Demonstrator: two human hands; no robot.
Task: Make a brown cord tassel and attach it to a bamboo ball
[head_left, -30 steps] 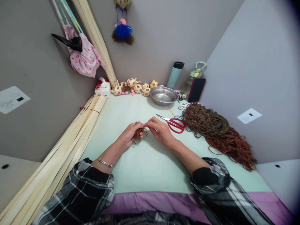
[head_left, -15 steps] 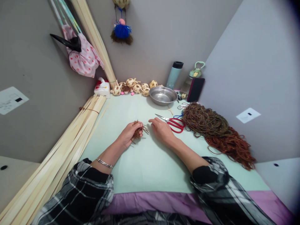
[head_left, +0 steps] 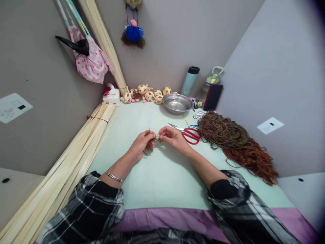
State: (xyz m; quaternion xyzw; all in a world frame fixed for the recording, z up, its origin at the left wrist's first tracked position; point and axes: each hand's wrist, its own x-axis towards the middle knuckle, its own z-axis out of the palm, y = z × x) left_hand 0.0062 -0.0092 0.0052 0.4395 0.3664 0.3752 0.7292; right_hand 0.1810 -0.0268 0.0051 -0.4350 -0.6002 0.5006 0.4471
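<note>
My left hand (head_left: 142, 142) is closed around a small bundle of brown cord (head_left: 149, 145), whose frayed ends hang below the fingers and stick out to the right. Close beside it, my right hand (head_left: 172, 138) pinches the cord ends that jut from the bundle, thumb and forefinger together. Both hands are just above the pale green tabletop (head_left: 162, 179). Scissors (head_left: 189, 134) with red handles lie right behind my right hand, blades pointing left. A heap of dark brown cord (head_left: 223, 130) and a reddish-brown one (head_left: 254, 159) spread out on the right.
A metal bowl (head_left: 177, 104) stands at the back, with several woven balls (head_left: 149, 95) to its left. Behind are a blue tumbler (head_left: 190, 81), a green-lidded bottle (head_left: 213, 78) and a leaning phone (head_left: 213, 97). Long pale wood strips (head_left: 66, 162) line the left edge, near a tissue pack (head_left: 111, 95).
My right hand has moved slightly left, and its fingers have closed on the cord ends. My left hand keeps its hold on the bundle.
</note>
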